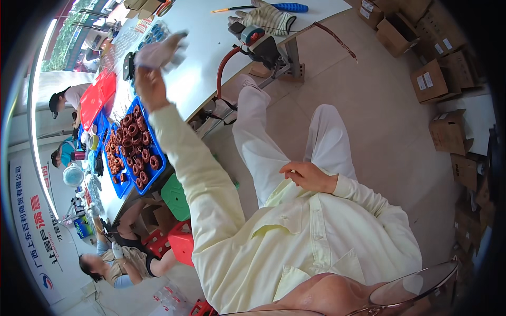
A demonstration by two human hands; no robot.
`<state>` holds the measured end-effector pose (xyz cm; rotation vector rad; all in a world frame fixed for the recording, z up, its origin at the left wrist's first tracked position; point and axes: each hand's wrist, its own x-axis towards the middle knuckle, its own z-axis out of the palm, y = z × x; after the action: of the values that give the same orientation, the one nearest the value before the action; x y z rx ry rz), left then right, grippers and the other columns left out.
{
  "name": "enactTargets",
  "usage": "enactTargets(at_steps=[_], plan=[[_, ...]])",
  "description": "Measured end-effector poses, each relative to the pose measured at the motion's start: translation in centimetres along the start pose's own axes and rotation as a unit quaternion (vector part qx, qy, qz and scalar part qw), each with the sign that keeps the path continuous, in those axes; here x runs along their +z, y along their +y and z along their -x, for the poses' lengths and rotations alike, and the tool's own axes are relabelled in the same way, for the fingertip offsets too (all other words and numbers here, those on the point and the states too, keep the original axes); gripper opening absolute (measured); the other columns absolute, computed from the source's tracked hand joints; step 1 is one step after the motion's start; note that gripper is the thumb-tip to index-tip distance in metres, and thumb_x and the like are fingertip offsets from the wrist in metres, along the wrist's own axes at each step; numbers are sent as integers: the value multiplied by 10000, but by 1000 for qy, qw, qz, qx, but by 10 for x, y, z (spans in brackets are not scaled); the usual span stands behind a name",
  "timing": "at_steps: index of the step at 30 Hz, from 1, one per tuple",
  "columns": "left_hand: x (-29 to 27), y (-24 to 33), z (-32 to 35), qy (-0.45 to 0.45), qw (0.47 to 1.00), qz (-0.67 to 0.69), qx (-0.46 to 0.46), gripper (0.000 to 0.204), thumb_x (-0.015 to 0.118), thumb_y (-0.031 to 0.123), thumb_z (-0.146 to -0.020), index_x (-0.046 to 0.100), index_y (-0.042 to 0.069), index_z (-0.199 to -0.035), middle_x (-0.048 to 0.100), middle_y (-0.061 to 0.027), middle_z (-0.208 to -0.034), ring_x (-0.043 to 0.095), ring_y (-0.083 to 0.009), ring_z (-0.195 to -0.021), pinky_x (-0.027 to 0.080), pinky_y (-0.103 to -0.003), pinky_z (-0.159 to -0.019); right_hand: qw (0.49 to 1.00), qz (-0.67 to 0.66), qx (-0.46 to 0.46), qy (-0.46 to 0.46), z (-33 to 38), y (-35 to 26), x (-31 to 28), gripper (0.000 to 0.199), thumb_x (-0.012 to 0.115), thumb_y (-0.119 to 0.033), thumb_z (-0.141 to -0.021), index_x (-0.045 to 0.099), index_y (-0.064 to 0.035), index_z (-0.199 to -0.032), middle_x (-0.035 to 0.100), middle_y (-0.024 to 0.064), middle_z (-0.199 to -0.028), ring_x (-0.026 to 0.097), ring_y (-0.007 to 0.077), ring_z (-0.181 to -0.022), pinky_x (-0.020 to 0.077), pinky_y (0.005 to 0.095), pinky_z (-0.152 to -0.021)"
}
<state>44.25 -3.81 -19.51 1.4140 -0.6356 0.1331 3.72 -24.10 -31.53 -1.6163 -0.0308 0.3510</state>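
In the head view, a pale glove is blurred at the fingers of the left hand over the white worktable; whether it is worn or gripped cannot be told. The right hand is rested at the lap, loosely curled, nothing visible in it. Reddish-brown coiled rings are heaped in blue trays beside the left forearm, none in hand, and the glove appears neither fully on nor off.

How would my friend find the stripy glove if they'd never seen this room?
Look along the white table to the picture's top edge, where a blue handle lies. Right by it is the striped glove. Its cream-and-grey bands and its fingers set it apart from the unstriped handle.
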Motion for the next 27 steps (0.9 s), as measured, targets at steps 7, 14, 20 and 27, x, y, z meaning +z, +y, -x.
enactTargets(at_steps=[7, 14, 20, 27], plan=[[26, 121, 191, 185, 978, 75, -65, 242, 486, 162, -905, 498, 0, -1084, 550, -74, -1056, 544, -163, -983, 436, -314, -888, 993, -76, -87, -34, -43, -15, 30, 238, 484, -47, -853, 550, -39, -1081, 619, 76, -849, 550, 116, -645, 456, 245, -599], [26, 65, 345, 235, 928, -76, -280, 159, 571, 95, -863, 556, -1, -989, 600, -42, -919, 565, -98, -817, 451, -220, -700, 981, -27, -194, -9, -109, -17, 97, 315, 572, -216, -824, 522, -41, -1082, 589, 110, -897, 580, 229, -785, 467, 335, -705], [25, 40, 399, 293, 891, -62, -342, 134, 602, 87, -845, 569, -13, -928, 616, -46, -811, 571, -87, -687, 466, -202, -541, 983, 71, -146, -81, -119, 20, 134, 440, 642, -304, -762, 515, -39, -1090, 565, 84, -902, 581, 190, -786, 468, 323, -713], [14, 17, 425, 339, 854, -38, -392, 149, 614, 55, -805, 572, -41, -911, 600, -72, -799, 587, -130, -679, 547, -262, -516, 975, 173, -131, -54, -127, 60, 145, 313, 584, -197, -763, 538, -33, -1025, 581, 131, -934, 583, 276, -827, 460, 378, -737]])
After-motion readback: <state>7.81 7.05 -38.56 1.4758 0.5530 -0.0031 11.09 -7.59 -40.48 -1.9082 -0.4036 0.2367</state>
